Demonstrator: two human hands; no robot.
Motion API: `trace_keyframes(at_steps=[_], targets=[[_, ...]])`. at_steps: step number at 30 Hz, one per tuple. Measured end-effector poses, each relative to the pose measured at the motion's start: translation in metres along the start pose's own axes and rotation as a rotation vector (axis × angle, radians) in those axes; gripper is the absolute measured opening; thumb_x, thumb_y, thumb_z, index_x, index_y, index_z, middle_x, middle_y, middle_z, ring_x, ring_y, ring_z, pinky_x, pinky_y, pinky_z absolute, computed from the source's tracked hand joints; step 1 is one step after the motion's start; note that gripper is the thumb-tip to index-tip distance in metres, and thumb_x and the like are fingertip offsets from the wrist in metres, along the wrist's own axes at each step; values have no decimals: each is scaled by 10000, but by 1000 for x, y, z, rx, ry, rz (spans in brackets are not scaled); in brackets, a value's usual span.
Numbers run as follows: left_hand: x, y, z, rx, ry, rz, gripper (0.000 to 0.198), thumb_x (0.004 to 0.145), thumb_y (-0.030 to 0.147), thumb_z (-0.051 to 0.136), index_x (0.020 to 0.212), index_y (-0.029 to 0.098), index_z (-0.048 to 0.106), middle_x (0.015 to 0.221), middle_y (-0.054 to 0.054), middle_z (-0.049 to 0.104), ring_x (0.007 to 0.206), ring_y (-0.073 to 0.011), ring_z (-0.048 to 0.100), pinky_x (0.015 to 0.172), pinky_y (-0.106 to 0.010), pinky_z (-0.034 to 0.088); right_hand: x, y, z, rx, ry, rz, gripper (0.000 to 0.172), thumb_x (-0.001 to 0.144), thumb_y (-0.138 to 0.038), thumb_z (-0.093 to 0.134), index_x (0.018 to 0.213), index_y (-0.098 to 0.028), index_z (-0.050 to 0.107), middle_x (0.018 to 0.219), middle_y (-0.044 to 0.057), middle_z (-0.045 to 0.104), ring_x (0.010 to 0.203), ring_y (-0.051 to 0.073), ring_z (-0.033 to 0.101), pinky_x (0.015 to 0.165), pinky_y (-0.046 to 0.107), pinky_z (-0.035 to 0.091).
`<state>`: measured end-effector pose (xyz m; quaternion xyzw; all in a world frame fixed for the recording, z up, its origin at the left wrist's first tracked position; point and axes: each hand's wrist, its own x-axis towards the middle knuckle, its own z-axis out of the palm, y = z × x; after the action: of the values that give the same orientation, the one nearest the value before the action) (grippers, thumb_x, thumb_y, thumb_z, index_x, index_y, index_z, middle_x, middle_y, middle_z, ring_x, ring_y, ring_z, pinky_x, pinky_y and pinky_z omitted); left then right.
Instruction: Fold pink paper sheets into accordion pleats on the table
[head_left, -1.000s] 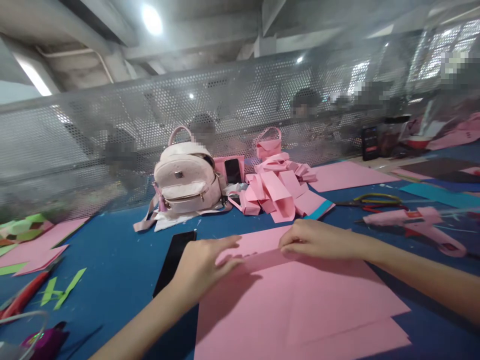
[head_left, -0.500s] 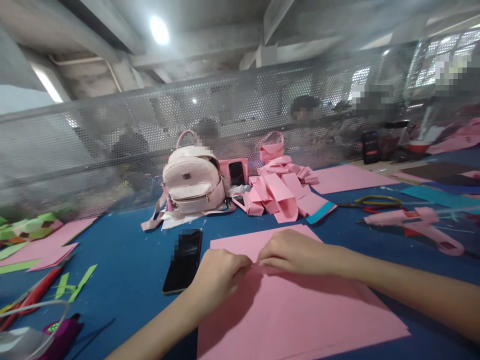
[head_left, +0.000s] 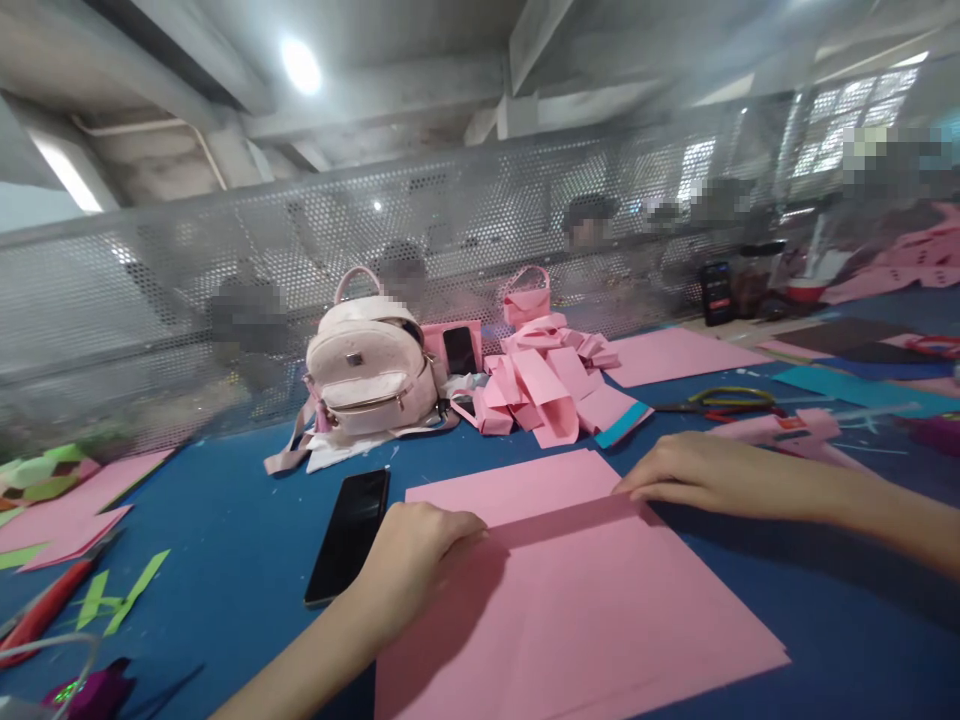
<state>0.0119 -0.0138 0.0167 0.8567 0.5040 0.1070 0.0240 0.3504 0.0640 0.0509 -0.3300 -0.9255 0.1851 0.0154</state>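
Large pink paper sheets [head_left: 585,610] lie stacked before me on the blue table. Across the stack runs a raised edge, with a strip of pink paper showing beyond it. My left hand [head_left: 424,550] is closed on this edge near its left part, thumb and fingers pinched together. Out at the right end, my right hand [head_left: 679,475] pinches the same edge between thumb and fingers. A black phone [head_left: 349,535] lies just left of my left hand. The pink glue gun [head_left: 795,430] lies behind my right forearm, which partly hides it.
A pale pink backpack [head_left: 371,365] stands at the back by a perforated metal screen [head_left: 465,220]. Beside it is a heap of folded pink paper pieces [head_left: 536,385]. Scissors [head_left: 731,400] lie at right; red-handled pliers or cutters [head_left: 52,600] and green strips [head_left: 139,590] lie at left.
My right hand has slid to the right along the paper's edge, away from my left hand, which keeps its pinch. The view has shifted slightly to the right.
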Motion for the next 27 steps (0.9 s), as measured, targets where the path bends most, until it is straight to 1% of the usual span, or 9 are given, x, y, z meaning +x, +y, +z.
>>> trace_keyframes(at_steps=[4,7,9,11,14,16,19,23,27], targets=[[7,4,5,18,-17,-16,304,969,188,505,703,195,653,638,-36,708,600,-168,673,515,-285,169,-12,16,2,-35,147,49,351,977,-401,455,1107,-249,743,1123,52,744,1042,263,674,901,352,479],[15,12,7,17,-35,-13,298,972,200,508,705,196,640,651,-37,714,609,-166,673,518,-288,163,-9,2,3,-60,163,40,355,901,-433,587,1197,-282,712,1245,37,706,1155,286,632,952,372,462],[21,19,6,17,-42,-14,292,968,197,518,700,195,633,664,-37,718,620,-164,673,523,-290,165,0,-16,5,-67,140,-71,414,833,-409,670,1226,-282,694,1243,33,707,1135,284,641,945,359,454],[28,27,5,20,-48,-20,281,955,173,526,699,194,639,668,-35,720,620,-161,667,527,-292,167,13,-30,9,-69,109,-107,381,817,-369,692,1184,-264,704,1159,31,740,1050,263,672,864,328,457],[37,34,4,22,-57,-25,265,951,172,523,736,205,675,685,-31,726,625,-154,655,533,-292,176,34,-36,20,-177,117,-55,85,816,-243,657,862,-217,723,877,21,763,835,228,687,630,281,365],[41,35,6,23,-57,-37,275,958,191,510,762,216,701,704,-28,733,624,-149,646,536,-290,183,45,-30,27,-239,123,-36,105,806,-157,593,749,-194,673,783,29,737,769,211,669,576,277,284],[44,32,10,34,-53,-88,229,900,177,557,749,230,721,688,-16,731,616,-152,634,537,-281,189,53,-20,34,-268,119,-40,107,748,-114,565,713,-184,638,767,40,723,753,203,650,554,283,214],[38,27,14,56,-47,-166,160,765,158,628,622,215,672,639,-8,700,610,-164,627,522,-273,185,53,-14,40,-279,142,-58,107,693,-117,558,713,-185,638,742,41,704,715,194,620,552,291,187],[27,22,18,64,-39,-215,64,764,236,657,719,233,702,759,-7,742,695,-180,670,541,-250,250,53,-12,47,-261,164,-38,134,664,-115,546,710,-190,648,712,33,687,690,187,607,549,293,179]])
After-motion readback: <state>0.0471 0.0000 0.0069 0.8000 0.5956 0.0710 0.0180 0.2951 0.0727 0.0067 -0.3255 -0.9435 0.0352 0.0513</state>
